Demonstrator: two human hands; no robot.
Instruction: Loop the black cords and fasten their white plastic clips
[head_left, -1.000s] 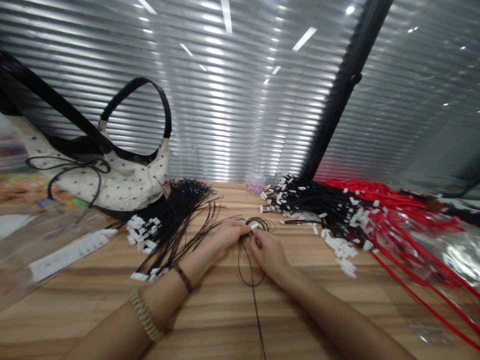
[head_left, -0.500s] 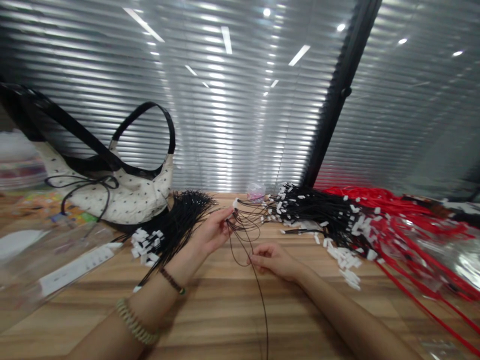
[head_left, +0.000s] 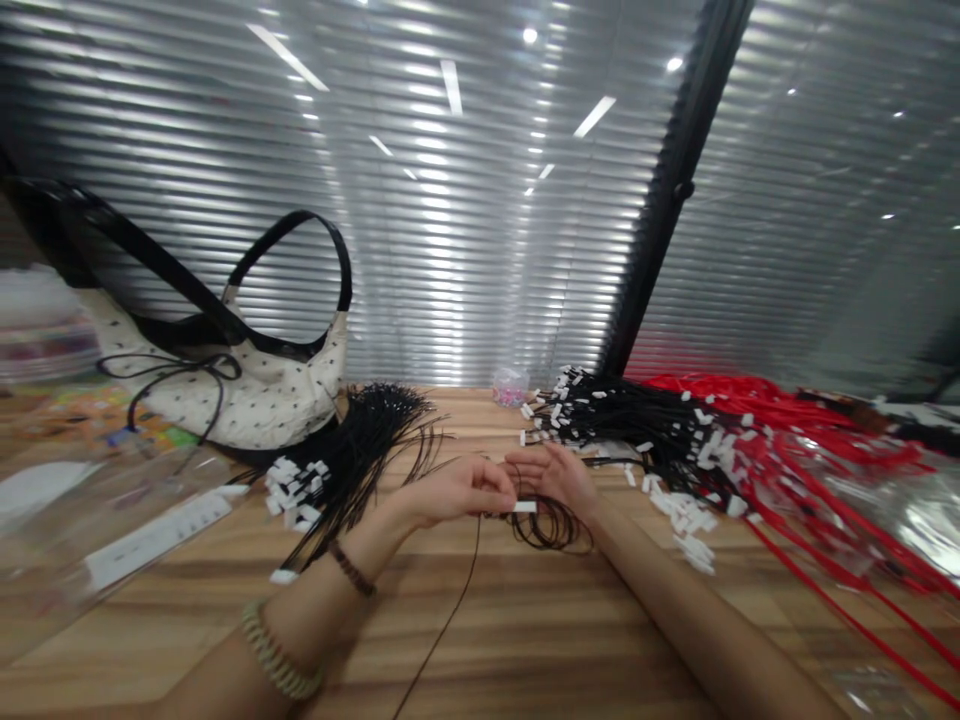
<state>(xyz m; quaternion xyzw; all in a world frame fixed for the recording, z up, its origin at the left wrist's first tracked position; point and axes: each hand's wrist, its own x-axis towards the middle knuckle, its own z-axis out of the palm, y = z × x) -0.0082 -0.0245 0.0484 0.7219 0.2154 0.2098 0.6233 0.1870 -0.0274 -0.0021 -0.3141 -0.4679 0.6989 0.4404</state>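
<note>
My left hand (head_left: 461, 490) is closed in a pinch at the middle of the table, on a thin dark cord gathered into loops. A small white tag (head_left: 525, 507) sticks out just right of its fingertips. The cord loops (head_left: 553, 525) hang between the two hands, and one long strand (head_left: 454, 610) trails toward the front edge of the view. My right hand (head_left: 562, 480) is open beside the loops, fingers stretched toward the left hand and palm facing the cord. Whether it touches the loops I cannot tell.
A bundle of black cords (head_left: 375, 430) with white tags (head_left: 292, 490) lies left, before a dotted white bag (head_left: 262, 395). At right are more black cords (head_left: 637, 405), loose white tags (head_left: 686, 515) and red cords (head_left: 795, 470). A small clear tub (head_left: 510, 387) stands behind.
The cords, spread out from my left hand before, now hang in loops nearer to me. My left hand moved closer and right; my right hand rose and its fingers straightened.
</note>
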